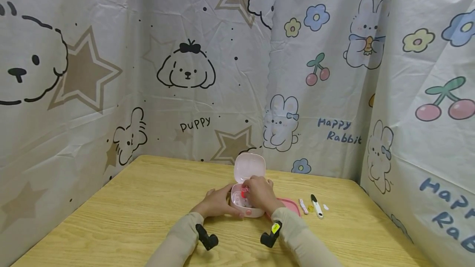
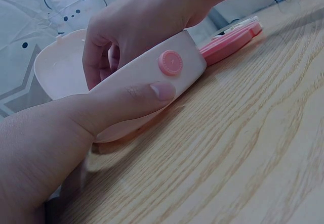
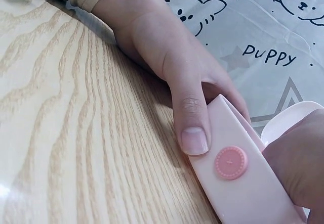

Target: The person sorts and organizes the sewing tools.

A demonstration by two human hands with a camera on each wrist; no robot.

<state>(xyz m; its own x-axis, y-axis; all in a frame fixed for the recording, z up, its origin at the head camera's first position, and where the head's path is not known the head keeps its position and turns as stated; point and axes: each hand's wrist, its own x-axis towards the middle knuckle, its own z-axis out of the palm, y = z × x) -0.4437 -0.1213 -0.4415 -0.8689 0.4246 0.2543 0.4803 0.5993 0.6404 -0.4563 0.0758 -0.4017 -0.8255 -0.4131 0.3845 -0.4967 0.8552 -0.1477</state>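
A small pale pink box (image 1: 239, 208) with a round pink button on its front stands on the table, its hinged lid (image 1: 250, 167) raised at the back. My left hand (image 1: 216, 203) grips the box's left side, its thumb pressed along the front wall (image 3: 223, 133) beside the button (image 3: 231, 163). From the right, my right hand (image 1: 261, 193) reaches down into the box with bent fingers. A small red thing (image 1: 244, 193) shows right by those fingers. The box wall hides the right fingertips in the left wrist view (image 2: 147, 72), so whether they pinch it is unclear.
Right of the box lies a flat pink piece (image 1: 291, 206), partly behind the right wrist. Beyond it are a small pink-and-white item (image 1: 303, 206), a yellow bit (image 1: 311, 208), a black-and-white slim tool (image 1: 317, 207) and a white scrap (image 1: 325, 207). Printed curtains surround the wooden table (image 1: 148, 201).
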